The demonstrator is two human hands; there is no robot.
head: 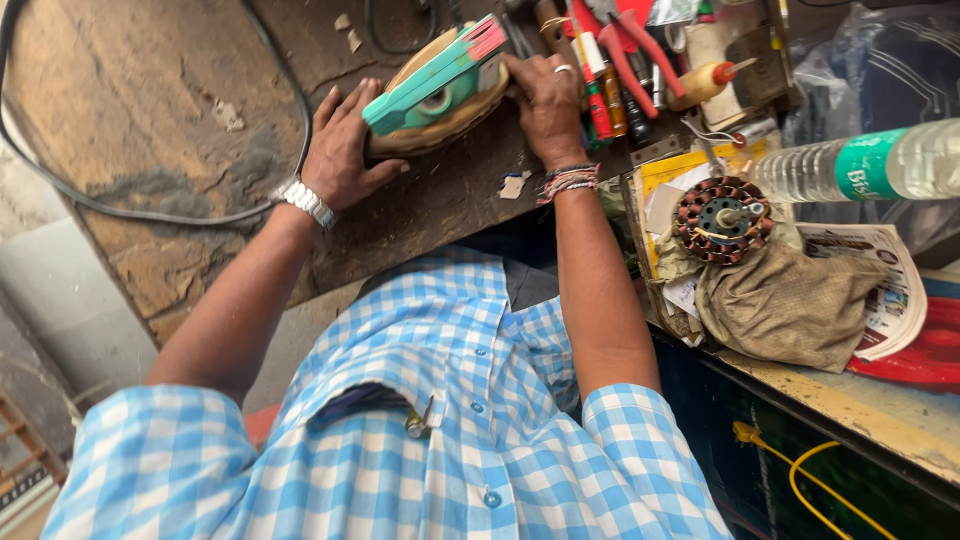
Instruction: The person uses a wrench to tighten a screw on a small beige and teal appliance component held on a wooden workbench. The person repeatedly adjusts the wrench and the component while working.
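One teal plastic iron with pink tip (437, 78), tilted on tan rounded wooden pad (450, 125), far centre of worn brown wooden surface (150, 90). Left hand (343, 150), metal watch on wrist, fingers spread flat against pad's left side. Right hand (545, 100), one ring, fingers curled on pad's right edge. One copper-wound motor stator (722, 218) right, on drab cloth (785, 305). One clear plastic bottle (860, 165) far right.

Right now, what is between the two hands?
In the head view, a teal clothes iron on its tan base sits between the left hand and right hand, both touching it.
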